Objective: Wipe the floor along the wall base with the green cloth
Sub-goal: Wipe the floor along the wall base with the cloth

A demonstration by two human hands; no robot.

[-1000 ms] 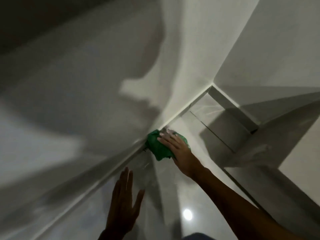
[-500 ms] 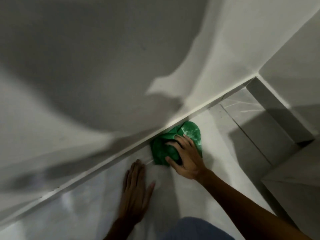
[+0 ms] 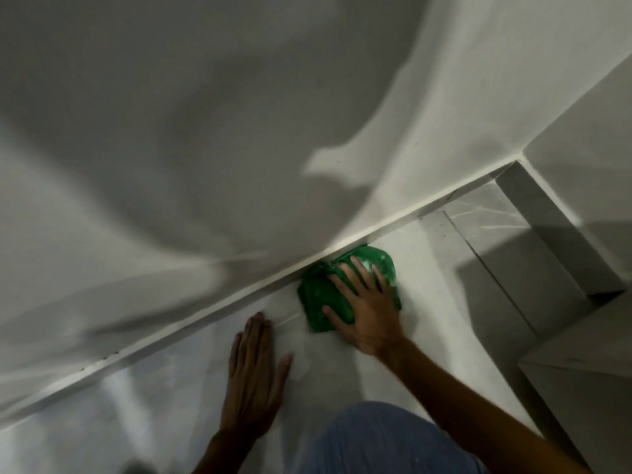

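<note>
The green cloth (image 3: 319,297) lies bunched on the pale floor (image 3: 431,302), touching the white wall base (image 3: 212,311) that runs diagonally from lower left to upper right. My right hand (image 3: 367,307) presses flat on the cloth with fingers spread, covering its middle. My left hand (image 3: 254,374) rests flat on the floor to the left of the cloth, fingers together and pointing at the wall base, holding nothing.
A white wall (image 3: 205,131) with large shadows fills the upper view. At right a grey tiled step (image 3: 547,248) meets a second wall in a corner. My knee in blue fabric (image 3: 386,443) is at the bottom.
My right hand has flattened on the cloth and slid slightly toward me along the wall base. The view has swung left and closer. My left hand stays planted on the floor.
</note>
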